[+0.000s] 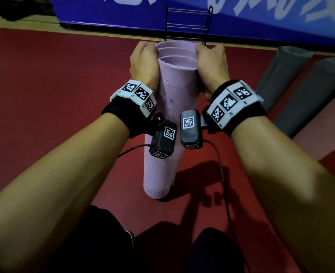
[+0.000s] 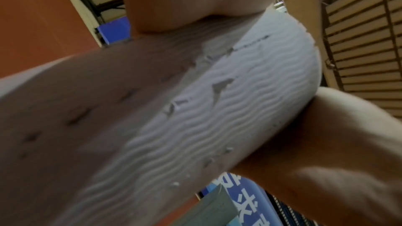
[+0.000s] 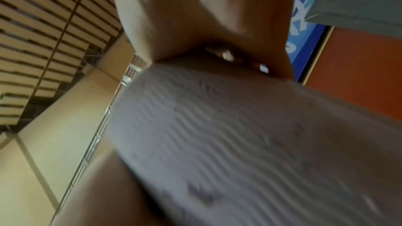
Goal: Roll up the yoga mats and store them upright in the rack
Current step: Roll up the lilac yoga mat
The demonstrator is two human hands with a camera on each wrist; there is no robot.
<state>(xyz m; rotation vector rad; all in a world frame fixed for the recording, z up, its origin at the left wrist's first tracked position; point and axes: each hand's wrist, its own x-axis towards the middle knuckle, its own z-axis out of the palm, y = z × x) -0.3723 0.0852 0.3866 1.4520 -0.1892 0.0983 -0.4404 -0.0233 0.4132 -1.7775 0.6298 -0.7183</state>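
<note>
Both hands, the left hand (image 1: 145,62) and right hand (image 1: 212,66), grip the top of an upright rolled lilac mat (image 1: 174,99) on the red floor (image 1: 44,95), before a black wire rack (image 1: 188,24).

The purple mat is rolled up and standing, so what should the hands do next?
Probably lift the purple mat forward toward the black wire rack. Both the left hand and right hand grip its top end, and the rack stands just behind it.
</note>
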